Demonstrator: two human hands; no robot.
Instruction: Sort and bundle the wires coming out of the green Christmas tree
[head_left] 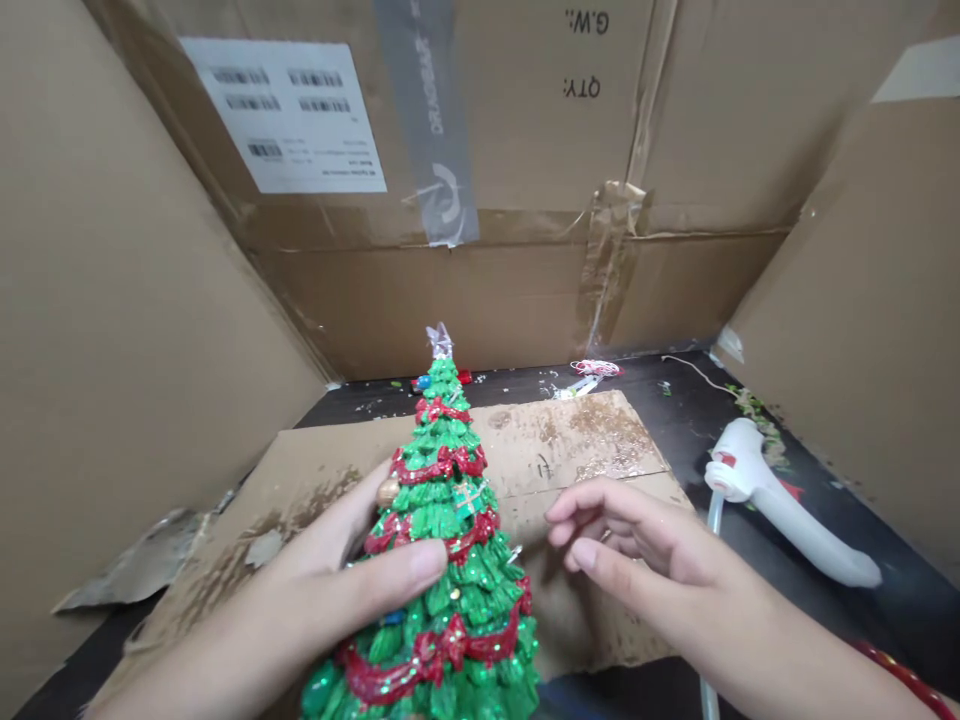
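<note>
We observe the left hand gripping a green Christmas tree trimmed with red bows and topped by a clear star. The right hand is beside the tree, apart from it, fingers loosely curled. Beneath we record a stained cardboard sheet on a dark tabletop; right of it, a white glue gun. We note cardboard walls behind and on both sides.

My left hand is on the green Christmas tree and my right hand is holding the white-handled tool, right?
Not quite: in the head view the right hand is not holding the white-handled tool, which lies off to its right. The left hand is on the green Christmas tree, as you said.
</note>
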